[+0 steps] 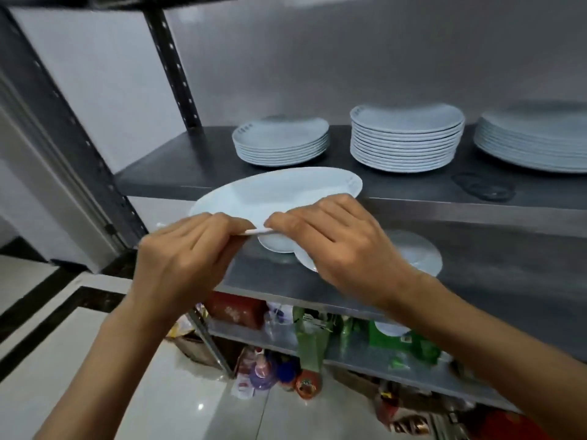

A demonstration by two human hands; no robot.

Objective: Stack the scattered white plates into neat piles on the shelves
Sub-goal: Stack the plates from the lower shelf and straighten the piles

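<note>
I hold one white plate (273, 193) in the air in front of the upper shelf (178, 173), tilted, with both hands pinching its near rim. My left hand (187, 252) grips the rim on the left, my right hand (343, 246) on the right. On the upper shelf stand three piles of white plates: a low pile (281, 141), a taller pile (406, 138) and a pile of wider plates (536, 138) at the right edge. Loose white plates (416, 252) lie on the middle shelf (492, 268), partly hidden by my hands.
A dark round mat (482, 187) lies on the upper shelf near its front edge. The lower shelf (286, 338) holds packets, bottles and a green box (403, 341). A perforated dark upright (63, 100) frames the rack's left side. Glossy tiled floor (95, 360) lies below.
</note>
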